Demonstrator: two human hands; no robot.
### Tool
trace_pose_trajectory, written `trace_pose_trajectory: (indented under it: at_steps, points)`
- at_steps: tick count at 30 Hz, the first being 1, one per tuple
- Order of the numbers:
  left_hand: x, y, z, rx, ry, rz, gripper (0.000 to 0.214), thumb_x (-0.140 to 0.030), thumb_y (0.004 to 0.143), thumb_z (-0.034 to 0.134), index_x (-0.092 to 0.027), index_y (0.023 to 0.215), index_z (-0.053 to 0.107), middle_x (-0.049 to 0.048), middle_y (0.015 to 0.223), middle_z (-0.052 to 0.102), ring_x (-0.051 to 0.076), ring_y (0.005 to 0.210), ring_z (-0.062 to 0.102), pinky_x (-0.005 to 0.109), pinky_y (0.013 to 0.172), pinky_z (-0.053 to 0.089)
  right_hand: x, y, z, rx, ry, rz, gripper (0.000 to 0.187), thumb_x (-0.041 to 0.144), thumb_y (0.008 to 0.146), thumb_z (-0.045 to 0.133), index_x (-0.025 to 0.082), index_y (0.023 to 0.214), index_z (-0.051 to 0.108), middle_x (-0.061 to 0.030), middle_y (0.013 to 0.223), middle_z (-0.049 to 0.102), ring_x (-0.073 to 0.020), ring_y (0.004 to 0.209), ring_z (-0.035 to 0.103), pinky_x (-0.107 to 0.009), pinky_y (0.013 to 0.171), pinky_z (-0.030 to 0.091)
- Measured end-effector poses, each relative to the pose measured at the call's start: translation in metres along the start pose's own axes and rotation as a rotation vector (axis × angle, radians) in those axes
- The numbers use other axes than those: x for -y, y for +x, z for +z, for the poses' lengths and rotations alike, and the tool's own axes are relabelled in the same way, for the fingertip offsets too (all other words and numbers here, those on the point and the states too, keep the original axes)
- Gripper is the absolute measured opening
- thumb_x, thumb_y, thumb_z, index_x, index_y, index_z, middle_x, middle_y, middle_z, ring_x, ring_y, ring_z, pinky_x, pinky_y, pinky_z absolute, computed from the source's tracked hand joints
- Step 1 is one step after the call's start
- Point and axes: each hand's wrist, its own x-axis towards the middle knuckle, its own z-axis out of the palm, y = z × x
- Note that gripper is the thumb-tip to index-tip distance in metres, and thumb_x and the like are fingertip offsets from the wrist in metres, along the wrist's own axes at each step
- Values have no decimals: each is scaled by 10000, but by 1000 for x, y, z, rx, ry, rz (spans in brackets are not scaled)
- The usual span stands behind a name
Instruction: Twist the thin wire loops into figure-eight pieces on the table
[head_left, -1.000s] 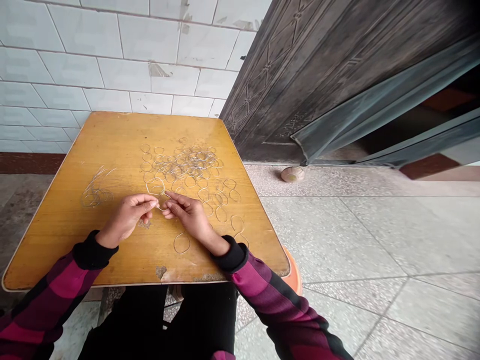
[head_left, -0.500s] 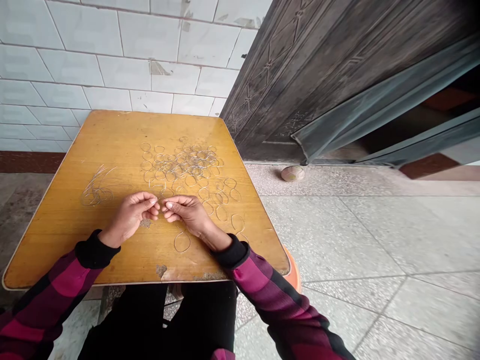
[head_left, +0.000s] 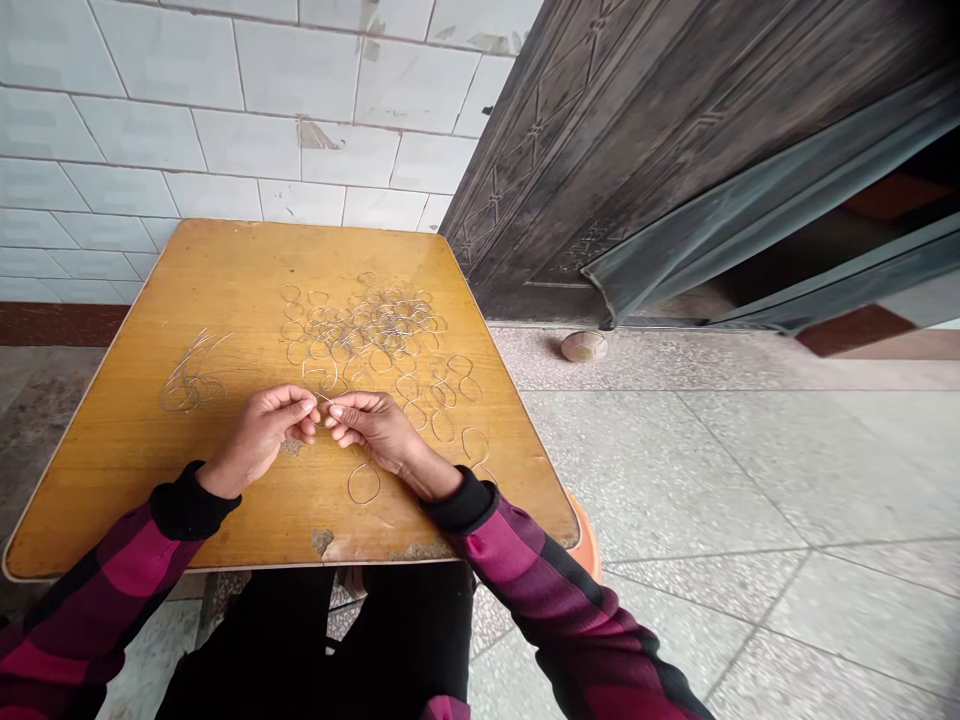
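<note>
Between my two hands, just above the table, is a thin wire loop (head_left: 320,373) whose ends meet near my fingertips. My left hand (head_left: 276,422) pinches one side of the wire between thumb and forefinger. From the right, my right hand (head_left: 369,424) pinches the other end, its fingers curled beneath. Beyond the hands spreads a pile of wire rings (head_left: 382,325), many overlapping. A single wire ring (head_left: 364,484) lies close to my right wrist. Left of my left hand rests a loose bunch of wires (head_left: 195,385), partly curled.
The wooden table (head_left: 247,260) has worn, chipped patches near its front edge. Behind it rises a white tiled wall (head_left: 247,140). A dark carved door (head_left: 540,170) with a hanging curtain stands at right. A roundish object (head_left: 584,346) lies on the floor.
The wire between my hands has closed from an open bend into a rounder loop, its ends now crossing near my fingertips. My hands have barely moved.
</note>
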Motion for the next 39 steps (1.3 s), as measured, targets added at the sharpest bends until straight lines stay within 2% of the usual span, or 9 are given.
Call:
trace_pose_trajectory:
  at_steps: [11,21,25,33,36,39]
  points:
    - [0,0,-2,-2,-2,-30,178,-296,713,730,-140,732,647,17,715,648,89,573,559,212,520,471,4,-3,1,19,20,13,279,368,646,824,159,808,733,-3,756,719,-49,581,642,-139,548,551]
    - [-1,1,-1,-66,19,-12,223,-323,644,763,-145,726,656,-5,621,600,94,542,540,210,490,448,5,-2,0,-9,16,23,320,388,614,838,159,805,722,10,722,701,-62,565,649,-154,534,554]
    - [2,4,-5,-105,151,55,212,-335,674,730,-145,746,668,-21,574,560,91,509,505,211,472,423,14,-2,-5,-75,-19,-24,320,409,638,818,169,825,719,-7,765,708,-68,576,643,-166,519,540]
    - [-3,9,-27,-220,644,179,158,-316,744,613,-170,708,663,-26,519,569,122,475,543,239,511,418,52,-14,-26,-325,-157,-330,250,381,697,764,203,867,720,-9,802,687,-75,598,605,-200,535,504]
    - [0,4,-38,-230,781,162,156,-297,752,580,-179,683,654,-16,527,591,136,477,571,242,512,415,60,-16,-30,-368,-193,-382,249,380,694,765,207,865,712,-7,812,683,-76,604,595,-210,550,499]
    - [7,-5,-47,-234,819,102,156,-293,745,569,-185,662,644,-7,529,602,153,474,589,250,498,420,62,-18,-31,-378,-186,-401,241,369,685,776,210,854,712,-4,808,681,-73,600,589,-211,552,491]
